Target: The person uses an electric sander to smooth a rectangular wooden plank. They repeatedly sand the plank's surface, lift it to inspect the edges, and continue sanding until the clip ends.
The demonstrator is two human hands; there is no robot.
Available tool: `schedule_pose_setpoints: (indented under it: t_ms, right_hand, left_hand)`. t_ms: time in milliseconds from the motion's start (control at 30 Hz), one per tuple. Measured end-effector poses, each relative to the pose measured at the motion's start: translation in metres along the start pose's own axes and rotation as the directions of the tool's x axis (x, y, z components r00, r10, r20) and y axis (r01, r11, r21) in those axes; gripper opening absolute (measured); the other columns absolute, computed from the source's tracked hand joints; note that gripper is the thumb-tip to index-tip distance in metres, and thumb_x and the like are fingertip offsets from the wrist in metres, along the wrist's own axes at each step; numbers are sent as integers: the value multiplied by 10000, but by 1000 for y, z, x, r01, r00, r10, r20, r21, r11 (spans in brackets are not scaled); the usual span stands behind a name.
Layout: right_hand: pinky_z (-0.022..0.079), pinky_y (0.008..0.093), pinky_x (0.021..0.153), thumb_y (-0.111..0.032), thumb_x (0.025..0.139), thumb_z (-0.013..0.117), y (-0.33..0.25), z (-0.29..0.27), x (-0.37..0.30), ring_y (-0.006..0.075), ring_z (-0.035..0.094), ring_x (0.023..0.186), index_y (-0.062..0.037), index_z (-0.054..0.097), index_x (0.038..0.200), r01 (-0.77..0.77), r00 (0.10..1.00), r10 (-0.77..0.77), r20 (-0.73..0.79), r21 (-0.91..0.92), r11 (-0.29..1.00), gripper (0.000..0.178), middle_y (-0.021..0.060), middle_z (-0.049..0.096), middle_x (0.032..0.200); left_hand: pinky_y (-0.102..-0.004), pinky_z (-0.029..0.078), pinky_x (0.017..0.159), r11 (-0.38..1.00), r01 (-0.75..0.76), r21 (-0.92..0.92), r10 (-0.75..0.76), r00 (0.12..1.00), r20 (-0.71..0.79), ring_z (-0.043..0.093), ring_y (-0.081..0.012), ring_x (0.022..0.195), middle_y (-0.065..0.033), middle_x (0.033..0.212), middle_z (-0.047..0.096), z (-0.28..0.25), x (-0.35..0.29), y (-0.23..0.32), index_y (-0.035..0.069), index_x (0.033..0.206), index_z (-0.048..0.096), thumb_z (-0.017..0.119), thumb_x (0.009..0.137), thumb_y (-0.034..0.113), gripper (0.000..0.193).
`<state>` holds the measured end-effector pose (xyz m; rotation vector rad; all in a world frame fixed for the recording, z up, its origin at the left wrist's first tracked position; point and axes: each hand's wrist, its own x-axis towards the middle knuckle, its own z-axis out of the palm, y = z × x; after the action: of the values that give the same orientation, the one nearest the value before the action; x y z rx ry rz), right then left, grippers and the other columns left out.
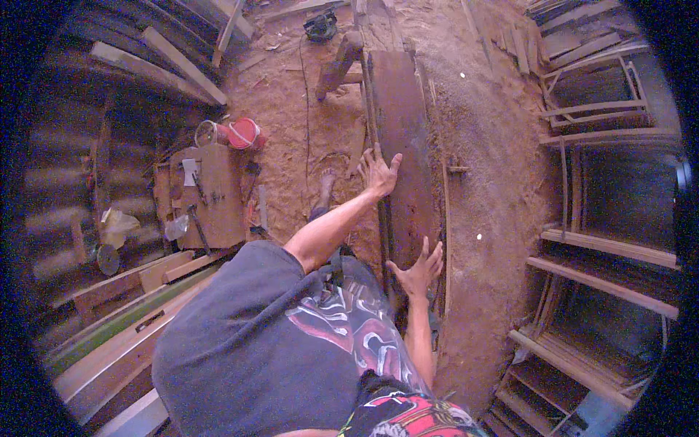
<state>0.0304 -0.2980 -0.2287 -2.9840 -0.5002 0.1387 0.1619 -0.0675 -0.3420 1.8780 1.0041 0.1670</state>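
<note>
A long, dark reddish-brown wooden plank (pixel 402 131) runs away from me on a narrow wooden bench (pixel 375 33). My left hand (pixel 378 175) rests at the plank's left edge, fingers spread and thumb pointing to the right. Closer to my body, my right hand (pixel 419 271) is over the near part of the plank, with its fingers stretched apart. Neither hand is wrapped round anything. Part of the plank's near end is hidden by my right hand and my clothing.
Left of the bench stand a wooden chest (pixel 222 186) with tools on it and a red bucket (pixel 246 134). A dark power tool (pixel 320 26) lies on the dusty ground, beside a cord (pixel 307 109). Wooden frames (pixel 597 251) line the right; boards (pixel 124 328) lie at lower left.
</note>
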Motion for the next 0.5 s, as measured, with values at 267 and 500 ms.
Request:
schedule_pose_setpoints:
  t_ms: [267, 500]
  right_hand:
    - [280, 602, 1140, -442, 590, 908, 13, 5, -11, 489, 292, 1403, -272, 172, 1575, -79, 978, 62, 202, 82, 994, 1242, 297, 218, 1539]
    - [280, 604, 1133, -450, 598, 897, 20, 16, -15, 484, 291, 1395, -278, 162, 1579, -12, 990, 5, 142, 51, 999, 1237, 302, 226, 1525]
  left_hand:
    - [-595, 178, 1157, 999, -27, 31, 28, 999, -37, 281, -451, 1406, -256, 1480, 347, 6, 16, -6, 24, 1545, 271, 410, 945, 702, 915]
    - [-600, 187, 1154, 998, -27, 58, 30, 998, -58, 294, -448, 1405, -262, 1491, 346, 9, 13, -9, 25, 1544, 285, 397, 948, 705, 911]
